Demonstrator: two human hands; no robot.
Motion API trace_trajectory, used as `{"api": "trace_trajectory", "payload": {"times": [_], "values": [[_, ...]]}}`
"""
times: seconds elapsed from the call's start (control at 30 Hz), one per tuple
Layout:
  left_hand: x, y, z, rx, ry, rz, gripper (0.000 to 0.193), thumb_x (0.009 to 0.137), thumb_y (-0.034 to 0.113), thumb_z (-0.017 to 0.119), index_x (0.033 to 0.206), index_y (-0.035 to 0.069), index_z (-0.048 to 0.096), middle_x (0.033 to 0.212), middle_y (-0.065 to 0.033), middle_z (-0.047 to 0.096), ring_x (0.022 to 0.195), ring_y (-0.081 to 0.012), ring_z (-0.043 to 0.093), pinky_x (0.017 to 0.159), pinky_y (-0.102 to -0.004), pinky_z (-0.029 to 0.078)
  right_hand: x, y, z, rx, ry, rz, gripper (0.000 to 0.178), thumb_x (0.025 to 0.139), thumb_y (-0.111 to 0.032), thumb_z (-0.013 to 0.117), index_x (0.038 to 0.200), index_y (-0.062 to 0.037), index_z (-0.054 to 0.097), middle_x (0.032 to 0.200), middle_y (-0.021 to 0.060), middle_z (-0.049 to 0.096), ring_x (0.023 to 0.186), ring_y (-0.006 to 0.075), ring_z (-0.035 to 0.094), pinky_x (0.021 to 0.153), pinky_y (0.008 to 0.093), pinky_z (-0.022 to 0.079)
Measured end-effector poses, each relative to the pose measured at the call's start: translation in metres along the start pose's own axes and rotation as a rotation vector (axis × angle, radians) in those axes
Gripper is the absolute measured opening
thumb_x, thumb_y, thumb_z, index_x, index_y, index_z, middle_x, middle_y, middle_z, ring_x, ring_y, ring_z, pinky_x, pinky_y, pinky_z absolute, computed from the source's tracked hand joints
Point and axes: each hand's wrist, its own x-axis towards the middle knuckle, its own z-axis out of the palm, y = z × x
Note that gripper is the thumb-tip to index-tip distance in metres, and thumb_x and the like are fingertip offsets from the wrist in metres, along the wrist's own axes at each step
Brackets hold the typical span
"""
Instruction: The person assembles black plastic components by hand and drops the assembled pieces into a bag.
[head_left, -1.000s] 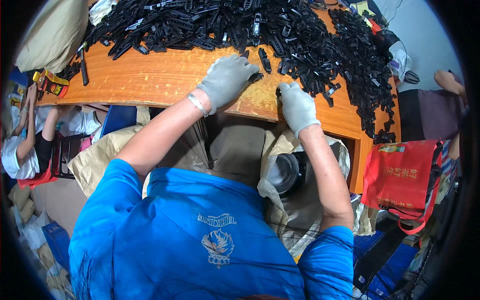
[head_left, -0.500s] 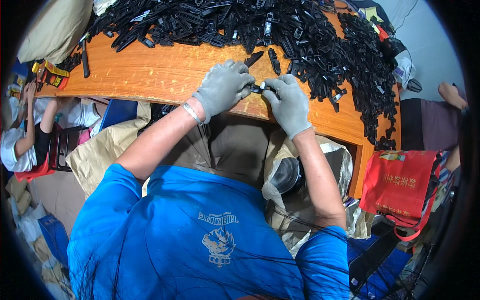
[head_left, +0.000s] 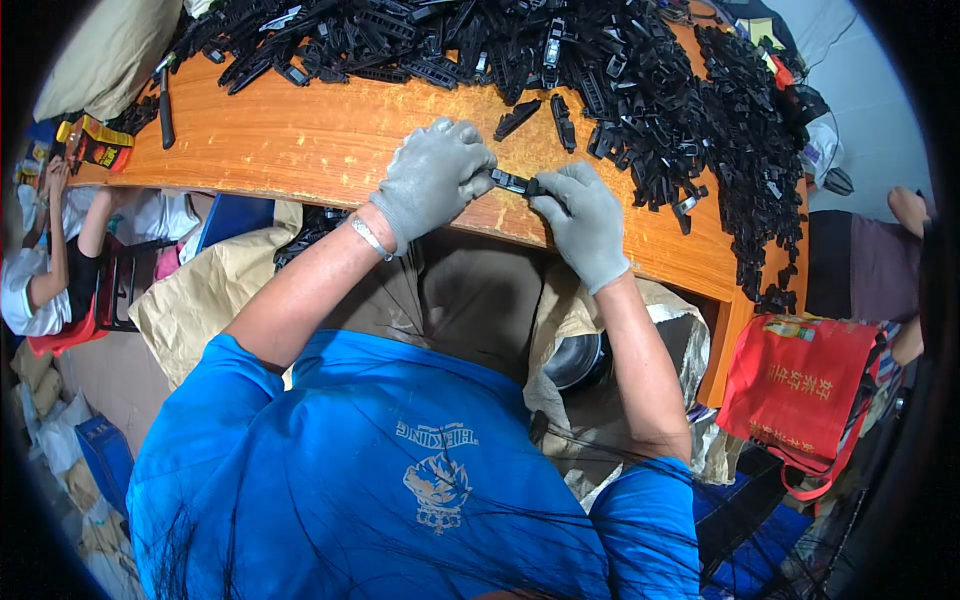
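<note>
Between my two grey-gloved hands is a small, narrow black plastic part [head_left: 513,183] with a shiny greyish section in its middle. My left hand [head_left: 430,180] pinches its left end, while the thumb and fingers of my right hand [head_left: 582,220] close on the right end. The fingertips cover both ends. Just beyond, two loose black plastic pieces lie on the wooden tabletop [head_left: 300,135]: a slanted one [head_left: 517,119] and an upright-lying one [head_left: 563,122].
A big heap of black plastic parts [head_left: 400,45] spreads over the far side and down the right. At the left are a black-handled tool [head_left: 166,118] and a yellow-and-red package [head_left: 100,145]. Open paper sacks [head_left: 210,300] stand below the table edge. Other people sit at both sides.
The black part has turned between my fingers: a small white bit that stood up on it no longer shows, and a shiny grey face does. My right hand has shifted slightly toward me.
</note>
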Motion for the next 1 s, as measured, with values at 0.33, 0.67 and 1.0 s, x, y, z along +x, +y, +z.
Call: {"api": "trace_trajectory", "payload": {"times": [0.33,0.67,1.0], "values": [[-0.012,-0.011,-0.007,-0.039,0.030,0.065,0.015,0.091,0.023,0.078,0.102,0.012,0.077,0.105,-0.0108,0.068,0.104,-0.0339,0.065,0.089,-0.0464,0.055,0.024,-0.011,0.017,0.012,-0.098,-0.161,0.017,0.091,-0.023,0.079,0.106,-0.0152,0.080,0.102,0.0069,0.069,0.094,0.0314,0.072,0.080,0.0445,0.058],[-0.120,-0.075,-0.166,-0.121,-0.150,-0.458,0.030,0.097,0.015,0.074,0.124,0.000,0.071,0.111,-0.0142,0.070,0.109,-0.0271,0.069,0.102,-0.0375,0.052,0.021,0.054,-0.037,-0.189,0.313,0.208,0.024,0.095,-0.026,0.078,0.113,-0.0093,0.080,0.107,0.0165,0.079,0.099,0.0357,0.076,0.086,0.0459,0.060],[0.040,-0.001,-0.008,-0.001,0.117,-0.181,0.032,0.100,0.029,0.071,0.121,0.005,0.074,0.115,-0.0162,0.073,0.112,-0.0383,0.068,0.098,-0.0479,0.055,0.053,0.041,-0.023,-0.413,0.085,0.388,0.027,0.096,-0.028,0.074,0.112,-0.0065,0.074,0.104,0.0214,0.078,0.097,0.0412,0.077,0.086,0.0496,0.061]]}}
